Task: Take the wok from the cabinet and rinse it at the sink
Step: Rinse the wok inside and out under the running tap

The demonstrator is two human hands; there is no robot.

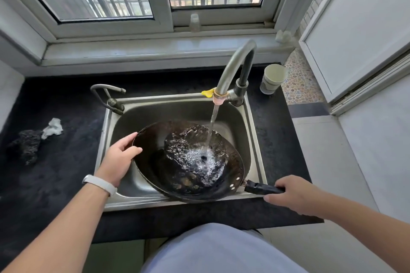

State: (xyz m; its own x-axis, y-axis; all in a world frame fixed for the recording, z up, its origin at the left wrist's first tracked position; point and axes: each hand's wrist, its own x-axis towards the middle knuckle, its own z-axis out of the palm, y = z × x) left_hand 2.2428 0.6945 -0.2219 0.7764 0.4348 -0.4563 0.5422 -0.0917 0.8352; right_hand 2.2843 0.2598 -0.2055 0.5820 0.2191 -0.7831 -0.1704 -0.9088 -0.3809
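Wok (188, 162) in the sink (253, 139), held between the two sets of fingers.
Its rim sits in the left fingers (127, 138), and its handle (261, 188) in the right fingers (286, 183) crosses the sink's near edge. Beyond the right fingers, the tap (235, 66) stands behind the basin, with a cup (273, 80) on the table (66, 173) to its right. Left of the left fingers lie a clump (27, 146) and a tissue (52, 128). A small tap (106, 95) stands beyond them.

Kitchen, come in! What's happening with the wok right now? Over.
Left grip holds wok rim, right grip holds its handle. Wok over sink, tap water running into it. Nothing in the way.
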